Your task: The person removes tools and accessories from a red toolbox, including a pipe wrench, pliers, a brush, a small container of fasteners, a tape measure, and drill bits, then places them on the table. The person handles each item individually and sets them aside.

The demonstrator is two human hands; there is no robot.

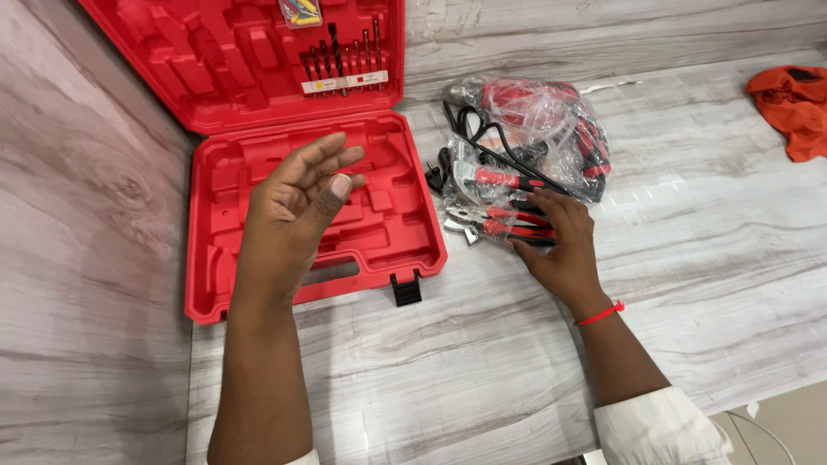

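While the right hand (560,245) is laid flat, fingers spread, on the red-and-black-handled pliers in clear plastic wrap (504,226), nothing is gripped by it. The pliers lie directly under its fingertips, long axis running left to right, jaws pointed left toward the open red moulded plastic tool case (379,250). The left hand (297,202) is held loosely open and empty above the case, farther from the pliers. Everything is carried by the pale wood-grain surface (448,362).

The case lid (241,60) runs off the top edge. Plastic wrap hides much of the drill (534,112). The right hand (564,241) covers the plier handles (508,226). The orange cloth (797,103) is cut off at right.
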